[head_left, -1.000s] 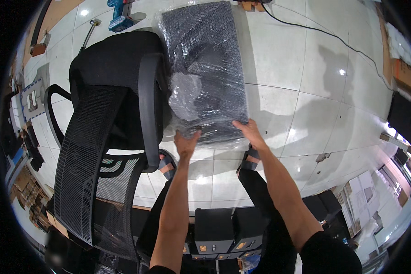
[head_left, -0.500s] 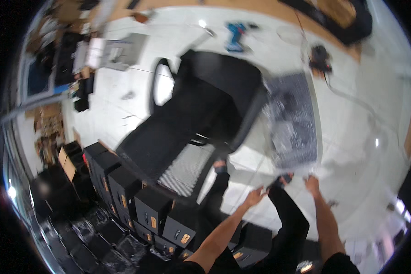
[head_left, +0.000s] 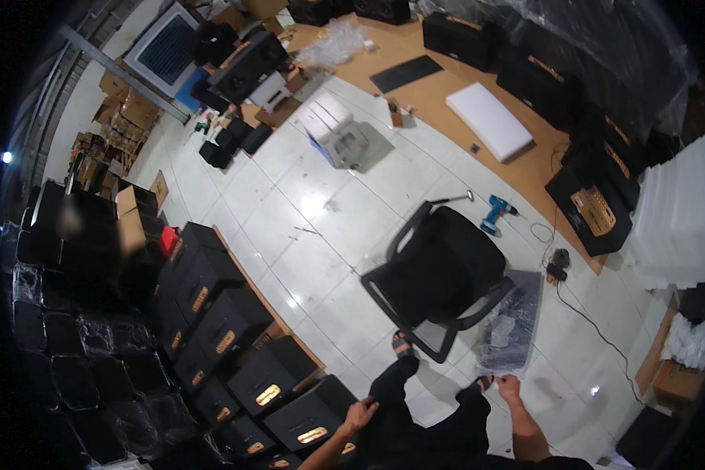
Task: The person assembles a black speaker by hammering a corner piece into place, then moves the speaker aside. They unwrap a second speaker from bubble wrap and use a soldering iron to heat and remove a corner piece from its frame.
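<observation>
Both hands off the bubble-wrapped panel (head_left: 517, 323) since a second earlier; it lay free on the tiled floor (head_left: 329, 278) beside the black chair (head_left: 439, 266). Right hand (head_left: 509, 386) near, left hand (head_left: 359, 413) farther; couldn't tell whether fingers were apart or together.

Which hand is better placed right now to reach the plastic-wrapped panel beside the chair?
The right, most likely: the right hand appears just below the near edge of the wrapped panel, while the left hand is farther off, with the legs between.
</observation>
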`<state>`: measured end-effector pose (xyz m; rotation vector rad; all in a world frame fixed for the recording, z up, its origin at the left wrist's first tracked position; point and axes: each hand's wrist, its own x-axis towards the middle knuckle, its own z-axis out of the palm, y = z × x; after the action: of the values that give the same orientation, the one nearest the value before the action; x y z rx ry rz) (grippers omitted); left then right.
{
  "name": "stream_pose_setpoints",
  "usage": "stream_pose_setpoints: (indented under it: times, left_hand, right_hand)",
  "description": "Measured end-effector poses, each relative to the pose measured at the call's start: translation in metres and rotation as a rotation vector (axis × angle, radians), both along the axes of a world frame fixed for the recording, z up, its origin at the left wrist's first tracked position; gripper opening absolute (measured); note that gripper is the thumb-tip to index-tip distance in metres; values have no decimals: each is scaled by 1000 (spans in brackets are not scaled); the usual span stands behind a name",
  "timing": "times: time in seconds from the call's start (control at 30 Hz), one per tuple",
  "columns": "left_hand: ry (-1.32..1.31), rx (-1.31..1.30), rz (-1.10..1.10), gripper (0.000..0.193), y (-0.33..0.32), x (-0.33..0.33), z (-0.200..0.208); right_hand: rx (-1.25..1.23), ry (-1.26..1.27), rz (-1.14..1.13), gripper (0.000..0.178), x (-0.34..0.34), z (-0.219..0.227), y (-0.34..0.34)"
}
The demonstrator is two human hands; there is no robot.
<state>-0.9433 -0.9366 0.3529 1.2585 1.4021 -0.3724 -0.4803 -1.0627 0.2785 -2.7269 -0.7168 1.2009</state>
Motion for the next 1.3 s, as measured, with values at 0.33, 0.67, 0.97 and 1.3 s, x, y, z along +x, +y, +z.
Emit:
stream_pose_setpoints:
  times: [0.33, 0.67, 0.97, 1.3]
  left_hand:
    - [-180, -117, 583, 62, 38, -122, 39]
    - [-175, 10, 722, 52, 258, -220, 50]
    - [-212, 258, 1185, 34, 474, -339, 66]
    - [23, -45, 924, 35, 691, -441, 26]
  right_hand:
    - [97, -231, 125, 32, -38, 77, 173]
    - [63, -330, -91, 32, -177, 90, 385]
    - [280, -103, 120, 40, -328, 93, 698]
    - [473, -205, 193, 41, -411, 93, 928]
